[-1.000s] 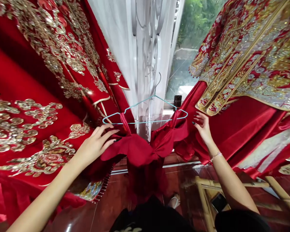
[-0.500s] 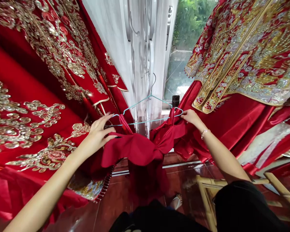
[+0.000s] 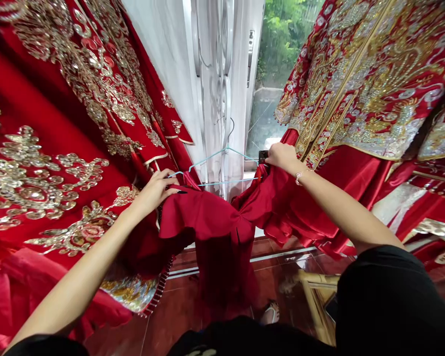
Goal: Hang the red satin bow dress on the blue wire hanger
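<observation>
A dark red satin dress hangs by thin straps from a light blue wire hanger in front of a white curtain. My left hand rests on the dress's left shoulder, fingers closed over the hanger's left end beside the strap. My right hand is closed over the hanger's right end, where the other strap sits. A small black object shows just left of my right hand.
Heavy red garments with gold and silver embroidery hang close on the left and on the right. A white sheer curtain and a window lie behind the hanger. A bamboo stand stands on the red tiled floor at lower right.
Both hands rose and closed onto the hanger's ends: the right moved up and left from the dress cloth to the right end. The view shifted slightly.
</observation>
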A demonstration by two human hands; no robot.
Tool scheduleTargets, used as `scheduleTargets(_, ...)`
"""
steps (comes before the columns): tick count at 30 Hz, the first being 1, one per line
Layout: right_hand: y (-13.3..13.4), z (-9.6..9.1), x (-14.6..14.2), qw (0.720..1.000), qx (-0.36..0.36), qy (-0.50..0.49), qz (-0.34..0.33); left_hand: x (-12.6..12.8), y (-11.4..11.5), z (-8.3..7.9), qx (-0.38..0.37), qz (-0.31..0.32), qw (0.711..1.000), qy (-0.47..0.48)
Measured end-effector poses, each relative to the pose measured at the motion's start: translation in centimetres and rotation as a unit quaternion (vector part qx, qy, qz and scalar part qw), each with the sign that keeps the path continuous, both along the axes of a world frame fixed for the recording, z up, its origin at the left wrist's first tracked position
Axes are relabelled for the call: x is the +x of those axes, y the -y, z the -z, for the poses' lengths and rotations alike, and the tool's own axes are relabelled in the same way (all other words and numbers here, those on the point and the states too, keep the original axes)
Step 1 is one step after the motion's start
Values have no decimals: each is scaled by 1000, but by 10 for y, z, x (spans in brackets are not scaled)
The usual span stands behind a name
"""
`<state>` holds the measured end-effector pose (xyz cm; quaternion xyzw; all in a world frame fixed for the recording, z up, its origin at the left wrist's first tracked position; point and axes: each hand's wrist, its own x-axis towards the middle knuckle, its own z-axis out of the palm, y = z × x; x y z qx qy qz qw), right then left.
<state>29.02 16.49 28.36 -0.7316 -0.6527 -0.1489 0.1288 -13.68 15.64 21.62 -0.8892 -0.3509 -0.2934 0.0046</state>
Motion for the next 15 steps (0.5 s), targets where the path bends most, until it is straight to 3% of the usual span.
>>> scheduleTargets(3, 6, -8, -33, 998, 8, 46, -45, 0, -2, 4, -5, 7, 1000, -1)
scheduleTargets(6, 12, -14, -46, 996, 5, 40, -74, -2, -3, 6, -2, 3, 1000, 4)
scheduleTargets(9, 11, -19, -33, 989, 12, -72, -128, -4, 1, 6, -5, 0, 1000, 10)
scheduleTargets(12, 6, -15, -13, 952, 26, -203, -229, -4, 7, 2, -27, 12, 999, 15)
scheduleTargets(15, 4, 4, -7, 927, -60, -206, -306, -4, 13, -2, -63, 27, 997, 18)
